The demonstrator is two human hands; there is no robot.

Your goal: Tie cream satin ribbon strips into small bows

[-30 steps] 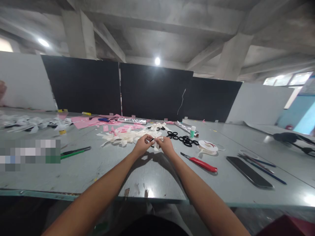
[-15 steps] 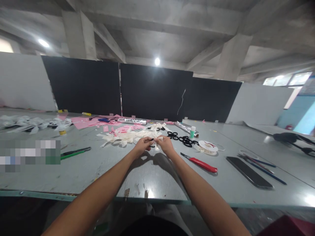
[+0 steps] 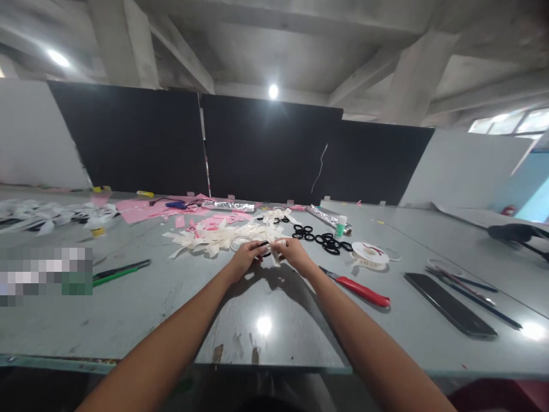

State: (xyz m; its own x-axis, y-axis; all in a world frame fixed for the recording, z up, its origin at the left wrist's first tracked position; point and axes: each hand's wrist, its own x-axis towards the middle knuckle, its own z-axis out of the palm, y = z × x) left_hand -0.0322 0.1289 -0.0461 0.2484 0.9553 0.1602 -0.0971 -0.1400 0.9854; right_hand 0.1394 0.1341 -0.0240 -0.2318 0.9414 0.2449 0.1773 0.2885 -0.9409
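Just above the grey table, my left hand (image 3: 246, 257) pinches a black hair elastic (image 3: 266, 253) between thumb and fingers. Close beside it, my right hand (image 3: 295, 252) is closed on a cream ribbon strip (image 3: 275, 261), which hangs down by the elastic. Whether the strip is tied to the elastic is too small to tell. Behind my hands lies a loose pile of cream ribbon strips (image 3: 210, 243). More black hair elastics (image 3: 330, 242) are heaped beyond my right hand, near a white ribbon spool (image 3: 371, 252).
A red-handled cutter (image 3: 363, 291) lies right of my right forearm, with a black phone (image 3: 448, 303) farther right. A glue stick (image 3: 341, 227) stands behind the elastics. At left are a green-and-black cutter (image 3: 122, 273) and white strips (image 3: 55, 214). Pink sheets (image 3: 141, 209) lie at the back.
The camera view has shifted slightly downward. Between my hands, the cream strip's hanging end now shows longer, and the black elastic is more visible. Both hands keep their pinch.
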